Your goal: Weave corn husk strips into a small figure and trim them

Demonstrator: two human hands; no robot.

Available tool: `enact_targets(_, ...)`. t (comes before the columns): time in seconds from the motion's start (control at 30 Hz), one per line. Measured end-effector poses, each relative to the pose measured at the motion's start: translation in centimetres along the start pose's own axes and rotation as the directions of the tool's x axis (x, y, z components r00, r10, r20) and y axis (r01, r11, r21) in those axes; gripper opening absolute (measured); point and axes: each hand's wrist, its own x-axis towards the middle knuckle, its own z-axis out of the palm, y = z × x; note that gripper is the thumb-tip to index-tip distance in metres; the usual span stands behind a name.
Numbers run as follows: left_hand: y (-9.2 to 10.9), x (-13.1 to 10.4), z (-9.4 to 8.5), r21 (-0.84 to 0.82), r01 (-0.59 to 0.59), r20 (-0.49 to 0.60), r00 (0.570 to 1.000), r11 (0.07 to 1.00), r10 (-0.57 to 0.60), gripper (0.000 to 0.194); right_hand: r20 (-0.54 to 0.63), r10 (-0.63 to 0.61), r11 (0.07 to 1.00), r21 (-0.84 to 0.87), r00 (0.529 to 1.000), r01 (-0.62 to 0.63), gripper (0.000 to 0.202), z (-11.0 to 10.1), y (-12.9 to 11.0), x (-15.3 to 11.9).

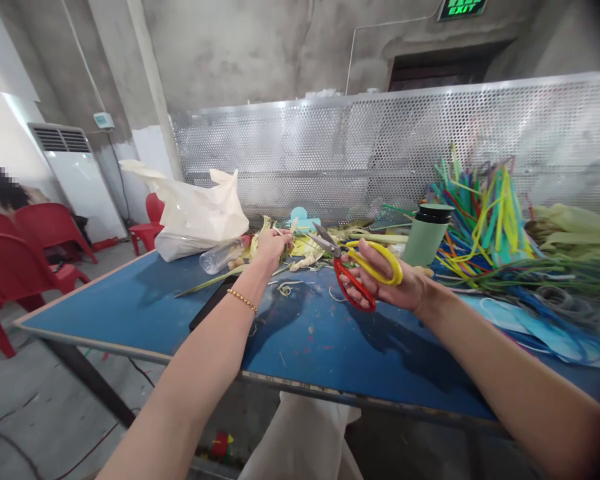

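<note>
My right hand (pixel 387 277) is closed round the handles of a pair of scissors (pixel 363 267), one handle yellow and one red. The metal blades point up and left, parted, with nothing visible between them. My left hand (pixel 271 247) reaches forward to the left of the blades, fingers pinched on a small pale piece (pixel 281 232) too small to name. Beyond both hands lies a heap of pale green and yellow plant-like strips (pixel 307 250). Thin curled scraps (pixel 286 288) rest on the blue table (pixel 300 340) between my arms.
A white plastic bag (pixel 200 210) and clear bottle (pixel 221 257) stand left. Right are a green cup (pixel 427 237), colourful strips (pixel 500 213) and blue masks (pixel 525 320). A dark flat object (pixel 213 307) lies beside my left forearm. Perforated metal panels (pixel 300 147) rise behind.
</note>
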Motion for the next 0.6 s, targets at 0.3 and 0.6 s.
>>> enact_targets(0.3,0.1,-0.1,0.3,-0.054,-0.035,0.022,0.999,0.998,0.036,0.008,0.052,0.218,0.963,0.149,0.974,-0.224,0.058,1.7,0.2,0.8)
enact_targets(0.6,0.0,-1.0,1.0,-0.117,-0.068,0.12,0.989,0.991,0.082,0.007,-0.08,0.273,0.953,0.158,0.959,-0.258,0.055,2.7,-0.3,1.1)
